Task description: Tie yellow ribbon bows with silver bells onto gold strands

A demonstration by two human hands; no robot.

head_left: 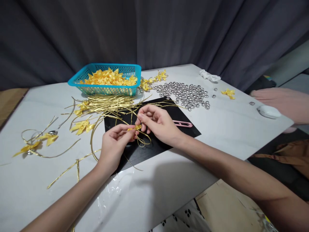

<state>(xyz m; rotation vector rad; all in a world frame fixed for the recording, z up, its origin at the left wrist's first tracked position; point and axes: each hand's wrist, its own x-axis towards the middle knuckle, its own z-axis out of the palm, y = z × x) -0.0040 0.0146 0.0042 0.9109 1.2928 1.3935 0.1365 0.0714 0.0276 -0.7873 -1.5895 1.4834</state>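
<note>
My left hand [116,141] pinches a small yellow ribbon bow [137,127] between thumb and fingers, over a black mat [142,158]. Gold cord [145,140] loops down from the bow. On the bow's right side, my right hand [156,122] has its thumb and forefinger closed together at the gold cord; exactly what sits between those fingertips is partly hidden. A pink cutter [183,124] lies on the mat beyond my right wrist. Behind my hands a bundle of gold cords [108,104] is spread out.
A blue basket [103,86] of yellow ribbon bows stands at the back left. Silver beads [185,93] are scattered right of it. Finished-looking bow pieces [82,127] lie on the left. A white dish-like object [269,111] and white crumpled cloth [209,76] sit at right.
</note>
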